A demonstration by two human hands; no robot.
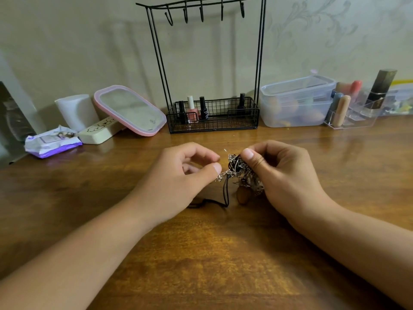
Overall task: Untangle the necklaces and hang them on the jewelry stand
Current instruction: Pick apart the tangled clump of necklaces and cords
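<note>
At frame centre, the right hand (279,173) clamps the light, limp, snag-prone necklaces (239,171) while the left hand (178,177) pinches a chain end, probably the best place to tease loose gently.

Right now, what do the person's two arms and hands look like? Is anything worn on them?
Both forearms are bare up to the picture's edge: no sleeves show. The left hand and the right hand carry no gloves, and no rings, bracelets or watch can be seen on the fingers or wrists. The thumbnails are short and unpainted.
</note>
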